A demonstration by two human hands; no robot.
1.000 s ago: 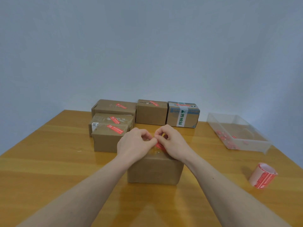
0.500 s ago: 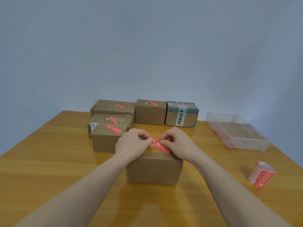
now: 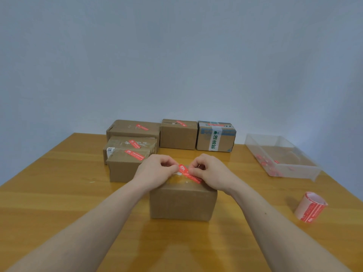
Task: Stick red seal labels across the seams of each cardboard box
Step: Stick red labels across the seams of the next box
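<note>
A plain cardboard box (image 3: 182, 203) stands in the middle of the wooden table (image 3: 59, 193), close to me. A red seal label (image 3: 186, 172) lies diagonally over its taped top. My left hand (image 3: 155, 169) pinches the label's far left end. My right hand (image 3: 212, 173) has curled fingers on the label's right part, thumb against it. Behind the near box stand several more cardboard boxes (image 3: 127, 167), each with a red label on top. A roll of red labels (image 3: 310, 207) lies at the right.
A clear plastic bin (image 3: 294, 169) with several red scraps inside sits at the right rear of the table. A box (image 3: 216, 137) with a white and green printed band stands at the back. A bare grey wall is behind the table.
The label has come into view between my hands and now lies stretched across the box top. My hands have moved slightly apart along it.
</note>
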